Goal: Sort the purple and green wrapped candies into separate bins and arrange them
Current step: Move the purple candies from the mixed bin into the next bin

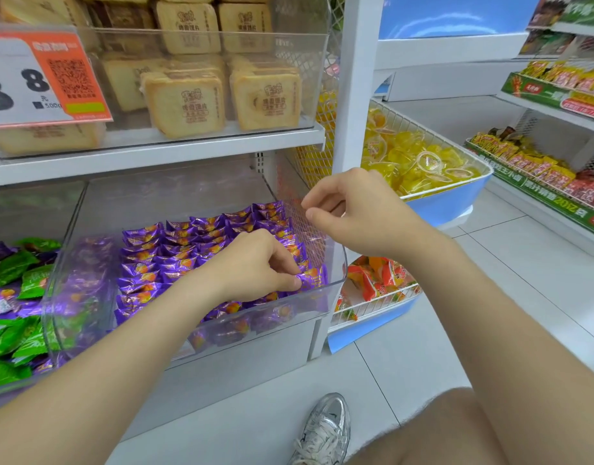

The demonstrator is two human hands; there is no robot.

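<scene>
The clear bin (335, 290) sits on the bottom shelf in front of the person and holds the purple candies (195, 243), laid in close rows from its 12 o'clock wall toward its 6 o'clock wall. The left hand (255, 263) reaches into this bin, palm down. Its thumb and forefinger are closed in a pinch on one purple candy (314, 276) at the bin's 4 o'clock corner, just inside the front wall and touching the neighbouring wrappers. The right hand (359, 213) hovers above the bin's 3 o'clock rim, clear of the candies. Its fingers are curled inward with the thumb tip close to the forefinger, and nothing is visible between them. At 9 o'clock from the purple bin stands a second clear bin (27, 213), touching it side by side. It contains green candies (10, 270) with several purple wrappers mixed among them. On the shelf at 12 o'clock, a clear tray holds wrapped toast slices (185, 105), and a price tag (37, 78) hangs on its front at 10 o'clock. At 2 o'clock a wire basket holds yellow jelly cups (423, 162); below it, at 4 o'clock, a lower basket holds orange packets (379, 280). A silver shoe (329, 427) rests on the tiled floor at 6 o'clock.
</scene>
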